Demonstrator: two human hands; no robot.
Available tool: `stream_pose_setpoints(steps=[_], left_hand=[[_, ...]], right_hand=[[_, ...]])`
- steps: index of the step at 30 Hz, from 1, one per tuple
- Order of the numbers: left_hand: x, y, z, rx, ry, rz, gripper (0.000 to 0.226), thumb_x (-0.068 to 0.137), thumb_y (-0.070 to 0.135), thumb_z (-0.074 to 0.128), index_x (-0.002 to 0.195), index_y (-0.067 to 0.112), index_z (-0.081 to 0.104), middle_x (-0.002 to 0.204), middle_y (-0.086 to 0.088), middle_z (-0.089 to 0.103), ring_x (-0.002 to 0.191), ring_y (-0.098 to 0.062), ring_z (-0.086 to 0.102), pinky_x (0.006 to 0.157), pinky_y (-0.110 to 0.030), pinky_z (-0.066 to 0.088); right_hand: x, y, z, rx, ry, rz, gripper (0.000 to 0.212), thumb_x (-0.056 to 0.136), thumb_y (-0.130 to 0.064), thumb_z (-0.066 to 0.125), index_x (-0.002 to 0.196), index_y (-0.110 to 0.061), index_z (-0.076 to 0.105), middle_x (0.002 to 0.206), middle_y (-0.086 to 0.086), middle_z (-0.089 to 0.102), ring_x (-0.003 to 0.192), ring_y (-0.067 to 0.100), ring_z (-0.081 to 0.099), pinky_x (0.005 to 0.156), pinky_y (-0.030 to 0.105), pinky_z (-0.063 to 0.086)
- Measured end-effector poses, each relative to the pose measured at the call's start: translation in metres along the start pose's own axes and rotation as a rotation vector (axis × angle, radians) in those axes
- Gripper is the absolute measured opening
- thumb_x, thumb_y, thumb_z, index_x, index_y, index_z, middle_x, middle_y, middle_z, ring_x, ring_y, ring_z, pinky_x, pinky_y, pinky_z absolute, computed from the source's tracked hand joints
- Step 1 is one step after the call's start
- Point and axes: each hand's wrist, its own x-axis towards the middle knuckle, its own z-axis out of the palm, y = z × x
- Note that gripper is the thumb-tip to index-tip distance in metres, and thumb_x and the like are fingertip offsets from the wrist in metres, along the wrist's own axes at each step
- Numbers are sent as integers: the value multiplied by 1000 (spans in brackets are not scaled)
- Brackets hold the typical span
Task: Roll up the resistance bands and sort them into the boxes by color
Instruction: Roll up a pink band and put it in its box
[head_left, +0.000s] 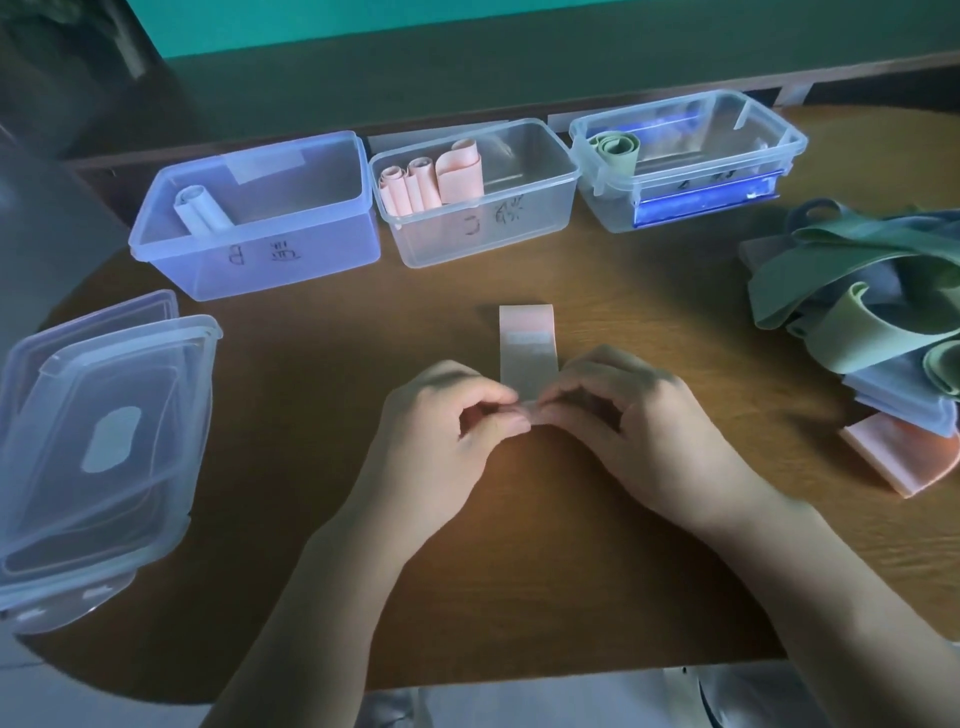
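Left hand (447, 415), right hand (613, 410) pinch near end of pink band (527, 343); long axis runs straight away from grip, flat on table (363, 374).

Handwritten box (254, 244) markings, none legible

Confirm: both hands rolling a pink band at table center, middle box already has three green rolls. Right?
One error: the three rolls in the middle box are pink, not green, per the head view. The rest holds: left hand and right hand pinch the near end of the pink band at table center.
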Motion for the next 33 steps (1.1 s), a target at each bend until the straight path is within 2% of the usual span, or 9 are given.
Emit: stream_pose_setpoints(steps=[4,8,14,17,20,24,28,30,33], left_hand=[[1,3,8,53,120,3,45,90,53,53,101,19,80,96,3,72,82,3,54,72,-2,43],[1,6,12,51,186,-17,21,87,36,75,91,16,77,88,6,72,80,-2,58,74,-2,45],[2,5,5,21,82,-73,19,80,25,85,96,20,77,89,11,72,70,13,55,73,5,42],[3,3,6,39,64,-65,22,80,19,84,101,18,78,94,8,74,70,9,57,76,7,39],[7,-3,9,77,71,-24,26,85,13,79,111,12,77,105,0,74,93,-3,59,84,7,36],[9,-4,12,147,5,-70,36,93,24,70,129,21,69,121,-1,64,96,1,49,75,6,33],[12,-7,16,191,-69,-84,47,97,40,59,142,28,57,126,0,51,104,-8,52,80,-8,43],[13,-8,18,235,-65,-80,52,96,48,51,144,29,54,125,-2,49,111,-17,53,84,-27,55],[14,-7,19,328,-54,-88,59,95,57,41,146,30,50,127,-4,48,114,-24,49,88,-43,55]], right_hand=[[2,4,-2,-48,-35,30,32,86,-43,65,111,-26,74,109,-16,59,86,-4,55,73,16,51],[6,7,-1,-58,-12,52,31,87,-39,68,113,-24,76,108,-13,59,87,0,55,75,18,54],[8,8,2,-88,22,63,40,90,-44,59,117,-21,76,111,-6,61,98,10,61,78,23,59],[9,7,5,-91,81,43,32,91,-39,64,112,-19,76,111,-4,60,92,4,56,75,12,50],[10,9,7,-105,88,23,18,91,-22,73,109,-18,75,112,-5,61,92,-1,53,74,10,46],[15,10,4,-120,40,43,27,89,-23,72,116,-19,74,118,-4,64,94,3,57,75,14,51],[22,12,7,-168,50,67,30,91,-26,70,120,-19,73,119,-3,65,99,14,65,78,33,60],[23,13,8,-197,59,73,33,91,-34,63,121,-22,72,118,-3,66,100,15,64,76,35,60],[22,14,9,-260,74,91,42,90,-45,57,125,-26,70,117,-3,64,105,19,59,73,35,56]])
